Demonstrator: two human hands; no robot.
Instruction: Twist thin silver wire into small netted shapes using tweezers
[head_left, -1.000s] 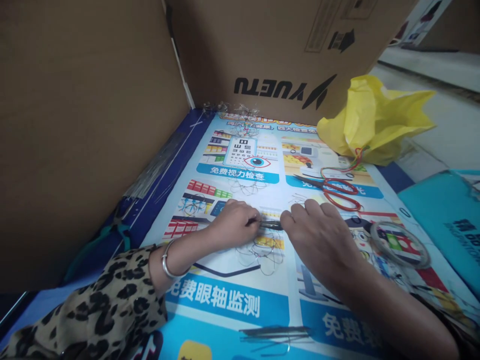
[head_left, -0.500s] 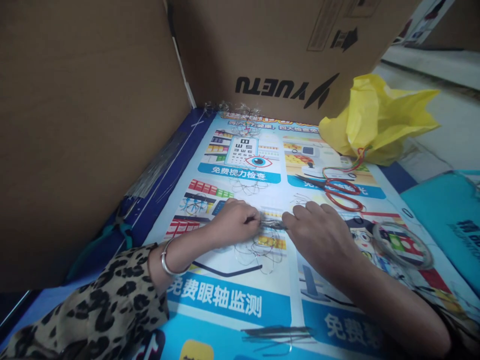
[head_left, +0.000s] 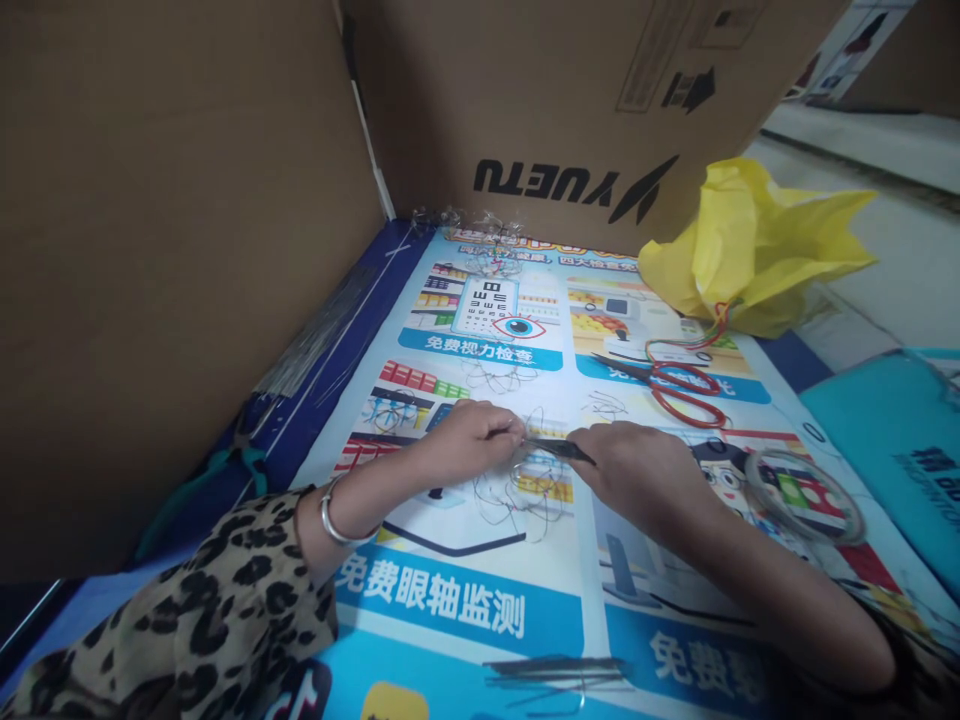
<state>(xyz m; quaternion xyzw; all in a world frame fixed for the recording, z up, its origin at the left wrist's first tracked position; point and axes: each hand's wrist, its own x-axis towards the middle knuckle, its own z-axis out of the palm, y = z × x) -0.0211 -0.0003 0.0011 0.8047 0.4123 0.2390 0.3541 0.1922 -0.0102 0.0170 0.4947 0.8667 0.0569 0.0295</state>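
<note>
My left hand point(head_left: 480, 437), with a bangle on its wrist, is closed in a pinch on thin wire, mostly hidden by the fingers. My right hand point(head_left: 637, 475) is wrapped round what look like needle-nose pliers point(head_left: 561, 449); their dark, tapered jaws point left and meet the wire at my left fingertips. The grip of the pliers is hidden in my palm. Just below the jaws, a loose tangle of bent wire point(head_left: 517, 500) lies on the printed sheet point(head_left: 457, 622).
Red-handled scissors point(head_left: 686, 395) and a yellow bag point(head_left: 750, 255) lie beyond my right hand. A wire coil point(head_left: 806, 495) sits at right. Straight wires point(head_left: 555, 668) lie in front, with more at left point(head_left: 319, 335) near teal-handled pliers point(head_left: 244, 462). Cardboard walls point(head_left: 555, 100) stand behind and left.
My right hand has turned and shifted slightly, so the pliers' jaws now show more side-on and darker. My left hand stays almost in place, still pinching.
</note>
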